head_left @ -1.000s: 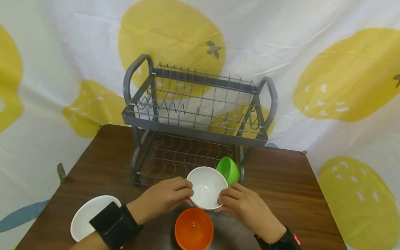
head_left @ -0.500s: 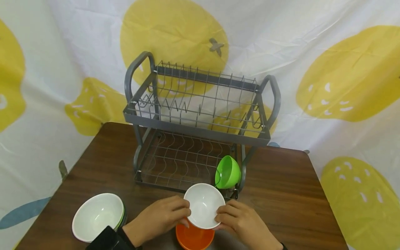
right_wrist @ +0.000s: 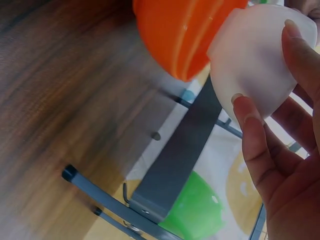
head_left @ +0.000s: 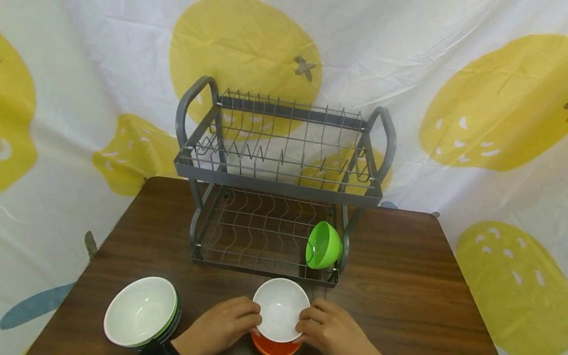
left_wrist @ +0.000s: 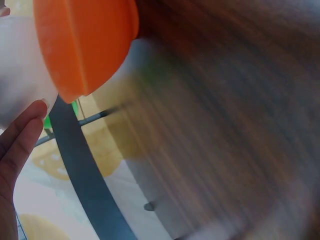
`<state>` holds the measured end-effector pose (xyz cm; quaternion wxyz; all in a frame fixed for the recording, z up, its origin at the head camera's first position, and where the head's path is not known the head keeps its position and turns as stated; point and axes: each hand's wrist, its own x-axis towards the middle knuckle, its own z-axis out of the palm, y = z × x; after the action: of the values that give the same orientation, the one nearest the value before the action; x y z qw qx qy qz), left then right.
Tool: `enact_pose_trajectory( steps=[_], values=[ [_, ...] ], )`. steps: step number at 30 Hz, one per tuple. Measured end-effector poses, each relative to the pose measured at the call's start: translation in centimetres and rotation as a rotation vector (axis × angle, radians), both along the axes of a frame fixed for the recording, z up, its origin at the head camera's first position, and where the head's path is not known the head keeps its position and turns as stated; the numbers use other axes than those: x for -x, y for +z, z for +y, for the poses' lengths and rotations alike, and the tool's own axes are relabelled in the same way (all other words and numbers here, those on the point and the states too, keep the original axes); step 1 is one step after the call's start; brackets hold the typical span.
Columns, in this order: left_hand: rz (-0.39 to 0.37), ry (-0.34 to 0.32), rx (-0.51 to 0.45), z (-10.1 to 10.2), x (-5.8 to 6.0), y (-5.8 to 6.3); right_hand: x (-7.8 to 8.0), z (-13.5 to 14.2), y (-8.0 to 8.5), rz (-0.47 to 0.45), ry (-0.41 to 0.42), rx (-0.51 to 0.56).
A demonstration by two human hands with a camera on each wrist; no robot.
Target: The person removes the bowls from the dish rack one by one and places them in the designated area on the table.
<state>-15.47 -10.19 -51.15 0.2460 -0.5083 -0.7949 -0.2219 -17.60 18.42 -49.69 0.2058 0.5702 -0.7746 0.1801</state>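
Observation:
A small white bowl [head_left: 282,309] is held between both hands in the head view, its inside facing up toward the camera. My left hand [head_left: 227,323] grips the rim at its left side, and my right hand [head_left: 330,325] grips the opposite side with fingers over the rim. Right below it is an orange bowl [head_left: 276,347], mostly covered by the white one. In the right wrist view, fingertips [right_wrist: 248,108] press on the outside of the white bowl [right_wrist: 255,60], close beside the orange bowl [right_wrist: 185,35].
A two-tier grey dish rack [head_left: 279,185] stands at the back of the brown wooden table [head_left: 399,276]. One green bowl [head_left: 325,246] leans on its lower tier at the right. Stacked bowls, a white one [head_left: 141,311] on top, stand at the left.
Both hands have brought the white bowl toward the person, away from the rack's lower tier, and it now covers most of the orange bowl. The green bowl stays on the rack.

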Motion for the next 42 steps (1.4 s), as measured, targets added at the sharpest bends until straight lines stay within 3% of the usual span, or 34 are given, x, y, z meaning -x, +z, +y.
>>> enact_pose_trajectory(
  steps=[12,24,36,42],
  values=[
    [-0.037,-0.032,0.049,-0.4,-0.5,-1.5,-0.4,0.0,-1.9,-0.021,-0.003,-0.051],
    [-0.018,-0.046,0.098,-0.4,-0.7,-2.7,-0.6,-0.1,-3.0,0.050,0.013,-0.102],
    [-0.060,-0.008,0.135,-0.5,-0.7,-2.3,-0.8,-0.3,-2.6,0.038,-0.022,-0.139],
    [-0.085,0.059,0.182,-0.3,-0.6,-1.2,-0.9,-0.4,-2.2,0.035,-0.036,-0.135]
  ],
)
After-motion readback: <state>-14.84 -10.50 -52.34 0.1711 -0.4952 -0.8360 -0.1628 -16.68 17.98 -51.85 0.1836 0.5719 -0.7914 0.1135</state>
